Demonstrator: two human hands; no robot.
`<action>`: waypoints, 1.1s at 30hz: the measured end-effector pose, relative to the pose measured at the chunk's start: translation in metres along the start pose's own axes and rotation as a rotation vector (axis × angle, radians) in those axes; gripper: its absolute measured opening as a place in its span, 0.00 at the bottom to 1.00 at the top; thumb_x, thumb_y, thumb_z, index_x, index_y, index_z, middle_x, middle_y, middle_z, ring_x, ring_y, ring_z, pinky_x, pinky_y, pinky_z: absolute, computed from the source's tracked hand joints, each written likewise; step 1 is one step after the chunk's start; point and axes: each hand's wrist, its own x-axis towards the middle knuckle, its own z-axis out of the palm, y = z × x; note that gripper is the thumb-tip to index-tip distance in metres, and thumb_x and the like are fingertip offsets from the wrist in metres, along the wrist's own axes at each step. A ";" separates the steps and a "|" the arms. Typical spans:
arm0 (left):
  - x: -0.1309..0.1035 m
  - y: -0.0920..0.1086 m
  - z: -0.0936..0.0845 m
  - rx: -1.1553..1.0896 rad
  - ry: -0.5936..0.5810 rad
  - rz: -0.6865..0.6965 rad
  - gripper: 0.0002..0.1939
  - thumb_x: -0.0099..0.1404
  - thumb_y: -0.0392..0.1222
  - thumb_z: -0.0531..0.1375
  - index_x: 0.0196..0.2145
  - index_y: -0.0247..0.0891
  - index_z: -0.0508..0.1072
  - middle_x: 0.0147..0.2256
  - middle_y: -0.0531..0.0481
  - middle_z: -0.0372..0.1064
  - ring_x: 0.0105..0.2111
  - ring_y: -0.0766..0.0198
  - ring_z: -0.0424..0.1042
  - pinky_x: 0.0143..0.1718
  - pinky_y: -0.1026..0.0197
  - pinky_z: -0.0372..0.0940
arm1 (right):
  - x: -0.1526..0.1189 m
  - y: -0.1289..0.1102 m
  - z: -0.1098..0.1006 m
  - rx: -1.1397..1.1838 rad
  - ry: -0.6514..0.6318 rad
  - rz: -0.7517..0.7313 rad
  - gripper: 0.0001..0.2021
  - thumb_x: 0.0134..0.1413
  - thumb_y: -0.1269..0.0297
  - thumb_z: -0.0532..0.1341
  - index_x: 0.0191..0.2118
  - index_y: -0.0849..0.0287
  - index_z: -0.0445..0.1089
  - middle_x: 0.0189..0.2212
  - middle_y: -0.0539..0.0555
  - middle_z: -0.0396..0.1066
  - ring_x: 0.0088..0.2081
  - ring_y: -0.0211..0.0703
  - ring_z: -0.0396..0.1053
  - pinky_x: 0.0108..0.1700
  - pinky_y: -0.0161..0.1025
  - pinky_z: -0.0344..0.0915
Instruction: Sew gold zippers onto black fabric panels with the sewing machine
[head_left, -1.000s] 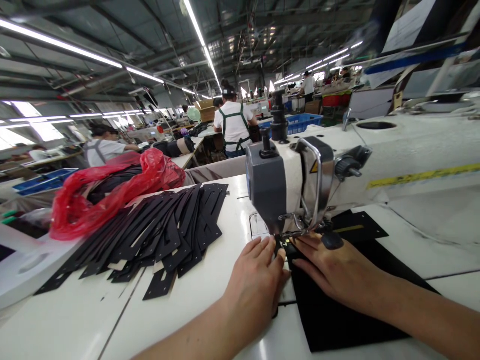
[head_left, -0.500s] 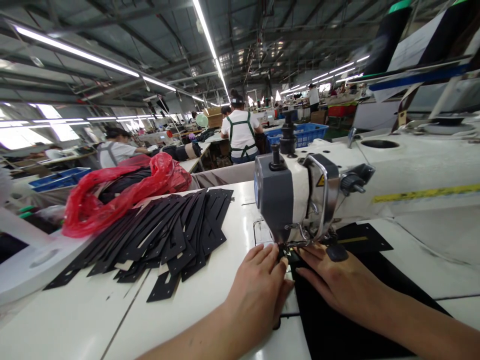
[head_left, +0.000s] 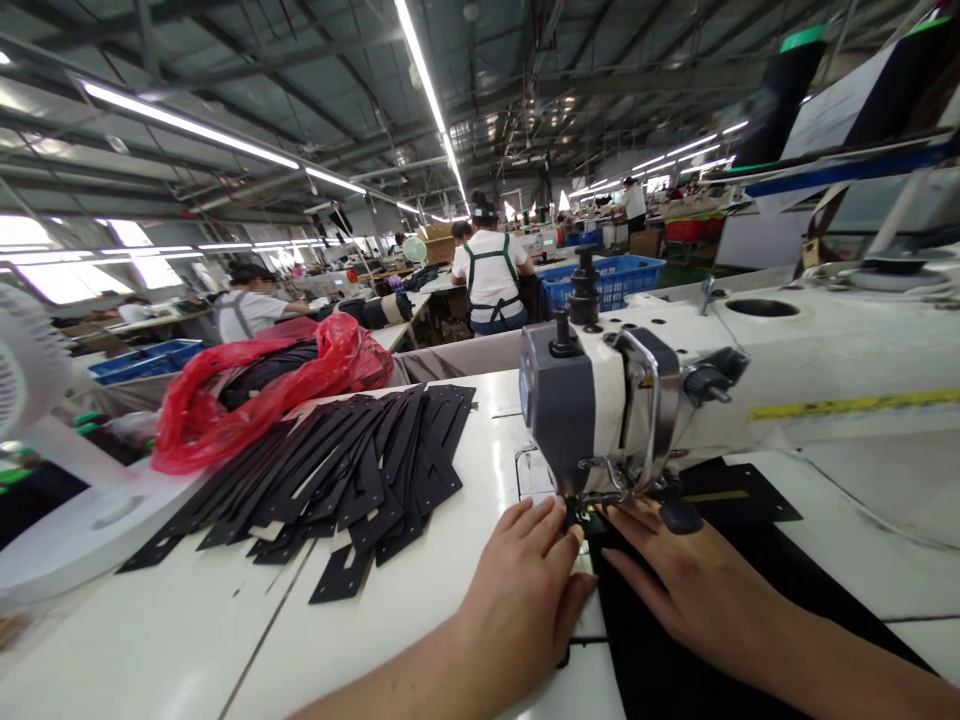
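Observation:
Under the head of a white and grey sewing machine (head_left: 559,390) lies a large piece of black material (head_left: 660,665), which runs down past the front edge of the view. My right hand (head_left: 675,570) rests flat on it, fingers stretched toward the needle area. Just left of the needle, my left hand (head_left: 525,575) lies with its fingers extended, fingertips close to the presser foot. The stitching point itself is mostly hidden by the machine head and my fingers. A black strip piece with punched holes (head_left: 772,490) lies behind my right hand.
On the white table (head_left: 180,650), a fanned pile of black strips (head_left: 352,470) lies to the left. Behind it sits a red plastic bag (head_left: 180,420) of dark pieces, beside a white fan (head_left: 82,510). A blue crate (head_left: 622,280) and several co-workers are farther back.
The whole view has shifted slightly, so the scene sits a little farther right. Both hands keep nearly the same places beside the needle.

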 end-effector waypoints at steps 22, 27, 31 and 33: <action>-0.036 0.068 -0.023 -1.464 -0.160 -0.898 0.29 0.39 0.52 0.72 0.34 0.29 0.72 0.20 0.54 0.64 0.18 0.72 0.61 0.21 0.68 0.51 | -0.095 -0.079 -0.046 -0.388 0.096 -0.055 0.33 0.58 0.59 0.48 0.64 0.73 0.39 0.56 0.60 0.60 0.52 0.50 0.64 0.43 0.46 0.69; -0.065 0.072 -0.039 -1.460 -0.023 -0.882 0.28 0.37 0.49 0.73 0.34 0.30 0.73 0.23 0.52 0.68 0.25 0.66 0.68 0.32 0.63 0.60 | -0.090 -0.105 -0.048 -0.255 0.098 -0.061 0.30 0.58 0.63 0.48 0.64 0.70 0.42 0.59 0.59 0.55 0.57 0.50 0.58 0.50 0.50 0.63; -0.096 0.076 -0.060 -1.479 0.043 -0.941 0.28 0.38 0.49 0.72 0.34 0.30 0.73 0.26 0.49 0.70 0.24 0.65 0.69 0.31 0.61 0.63 | -0.080 -0.124 -0.049 -0.169 0.089 -0.125 0.29 0.59 0.62 0.49 0.63 0.69 0.45 0.59 0.60 0.54 0.59 0.50 0.54 0.56 0.52 0.55; -0.110 0.076 -0.068 -1.491 0.086 -0.963 0.28 0.38 0.49 0.72 0.35 0.30 0.73 0.27 0.48 0.71 0.24 0.65 0.69 0.31 0.60 0.64 | -0.075 -0.134 -0.046 -0.141 0.088 -0.157 0.29 0.59 0.63 0.50 0.63 0.70 0.45 0.59 0.61 0.54 0.60 0.50 0.52 0.57 0.53 0.53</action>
